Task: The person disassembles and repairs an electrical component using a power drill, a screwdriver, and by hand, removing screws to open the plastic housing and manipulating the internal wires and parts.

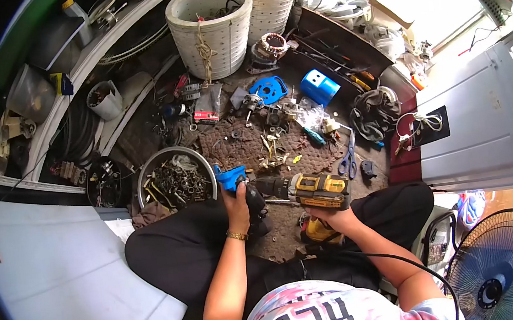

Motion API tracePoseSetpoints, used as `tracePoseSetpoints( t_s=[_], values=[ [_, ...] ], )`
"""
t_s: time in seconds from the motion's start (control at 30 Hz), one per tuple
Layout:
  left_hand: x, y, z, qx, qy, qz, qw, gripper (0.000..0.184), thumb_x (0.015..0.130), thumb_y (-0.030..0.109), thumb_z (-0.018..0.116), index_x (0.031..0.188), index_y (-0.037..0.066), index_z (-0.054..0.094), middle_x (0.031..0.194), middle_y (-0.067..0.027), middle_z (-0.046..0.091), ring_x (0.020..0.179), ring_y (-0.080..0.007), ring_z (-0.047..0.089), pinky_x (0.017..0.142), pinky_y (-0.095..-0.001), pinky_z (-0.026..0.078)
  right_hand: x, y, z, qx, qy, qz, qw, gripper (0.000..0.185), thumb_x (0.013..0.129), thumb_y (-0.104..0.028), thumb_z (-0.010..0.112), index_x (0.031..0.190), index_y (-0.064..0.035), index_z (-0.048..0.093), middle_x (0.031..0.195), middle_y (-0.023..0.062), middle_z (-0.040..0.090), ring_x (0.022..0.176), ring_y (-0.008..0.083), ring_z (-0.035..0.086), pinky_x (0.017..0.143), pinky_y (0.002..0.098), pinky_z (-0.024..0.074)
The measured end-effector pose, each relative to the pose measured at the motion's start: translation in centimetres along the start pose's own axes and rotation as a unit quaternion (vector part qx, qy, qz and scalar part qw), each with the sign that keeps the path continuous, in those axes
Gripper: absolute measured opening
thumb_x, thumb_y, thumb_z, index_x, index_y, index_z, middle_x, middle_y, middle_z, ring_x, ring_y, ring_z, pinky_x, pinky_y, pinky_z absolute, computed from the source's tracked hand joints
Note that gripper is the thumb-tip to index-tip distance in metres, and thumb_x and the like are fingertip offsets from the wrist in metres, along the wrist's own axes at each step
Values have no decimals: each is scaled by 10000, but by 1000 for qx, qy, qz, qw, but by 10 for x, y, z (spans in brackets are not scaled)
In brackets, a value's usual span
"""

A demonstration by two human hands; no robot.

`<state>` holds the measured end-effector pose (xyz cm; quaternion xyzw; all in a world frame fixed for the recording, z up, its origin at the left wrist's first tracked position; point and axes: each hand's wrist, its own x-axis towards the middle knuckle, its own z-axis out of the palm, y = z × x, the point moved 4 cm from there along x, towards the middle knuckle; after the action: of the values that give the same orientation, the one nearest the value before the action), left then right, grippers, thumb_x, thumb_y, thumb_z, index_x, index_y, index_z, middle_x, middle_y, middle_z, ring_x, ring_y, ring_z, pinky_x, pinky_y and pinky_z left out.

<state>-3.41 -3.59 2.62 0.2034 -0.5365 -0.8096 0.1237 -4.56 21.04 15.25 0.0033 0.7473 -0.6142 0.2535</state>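
Observation:
My right hand [334, 215] is wrapped round the handle of a yellow and black power drill [320, 190], which lies level with its chuck pointing left. My left hand [236, 203] is closed on a blue part [230, 177] with a dark body below it, right at the drill's front end. Where the drill's tip meets the part is too small to make out. Beyond my hands, blue-handled scissors [348, 161], a blue cylinder [320, 87] and a blue plate [269, 89] lie on the brown mat [229, 139].
A metal bowl [208, 165] of small hardware stands left of my hands. White buckets [212, 38] stand at the back. A grey cabinet [477, 122] and a fan [502, 265] are on the right. A black cable [400, 258] crosses my right forearm.

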Motion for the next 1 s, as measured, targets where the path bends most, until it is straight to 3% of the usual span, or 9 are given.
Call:
tracePoseSetpoints(
  t_s=[0.2, 0.3, 0.4, 0.8, 0.9, 1.0],
  values=[
    [-3, 18, 7, 57, -42, 78, 994, 658, 912, 219, 645, 1437, 42, 290, 1134, -36, 524, 991, -129, 511, 921, -301, 422, 2, 4, -5, 81, -20, 64, 994, 229, 848, -48, 705, 1063, -11, 637, 890, 53, 666, 637, 109, 591, 563, 269, 491],
    [-5, 25, 13, 69, -9, 96, 993, 460, 916, 246, 627, 1274, 28, 436, 1076, -43, 551, 979, -150, 526, 918, -314, 422, 1, 0, -9, 120, -7, 127, 985, 200, 881, -95, 675, 1050, 5, 639, 888, 64, 669, 610, 119, 581, 525, 259, 455],
    [-1, 17, 11, 72, -22, 97, 992, 679, 907, 158, 641, 1460, 48, 262, 1101, -31, 527, 943, -118, 515, 878, -291, 442, 0, -1, -10, 155, 4, 112, 981, 191, 879, -76, 670, 1047, 10, 645, 896, 70, 671, 613, 129, 580, 531, 262, 454],
    [6, 5, 6, 62, -20, 80, 995, 670, 896, 207, 660, 1434, 41, 297, 1139, -51, 527, 979, -139, 511, 913, -307, 429, 2, 6, -19, 154, 4, 120, 981, 193, 878, -66, 670, 1054, 9, 647, 901, 65, 669, 615, 137, 579, 545, 268, 462],
    [3, 13, 16, 57, 19, 76, 995, 388, 883, 290, 652, 1152, 50, 507, 1008, -46, 579, 911, -138, 532, 874, -312, 430, 1, 7, -21, 145, 17, 152, 977, 202, 865, -60, 686, 1053, 5, 649, 894, 59, 666, 615, 137, 582, 549, 268, 469],
    [3, 17, 19, 29, 9, 22, 999, 396, 866, 277, 678, 1153, 59, 516, 1008, -36, 584, 915, -132, 539, 876, -308, 433, 4, 13, -27, 154, -23, 140, 978, 205, 848, -48, 710, 1039, 0, 656, 916, 56, 678, 745, 160, 638, 655, 291, 524]
  ],
)
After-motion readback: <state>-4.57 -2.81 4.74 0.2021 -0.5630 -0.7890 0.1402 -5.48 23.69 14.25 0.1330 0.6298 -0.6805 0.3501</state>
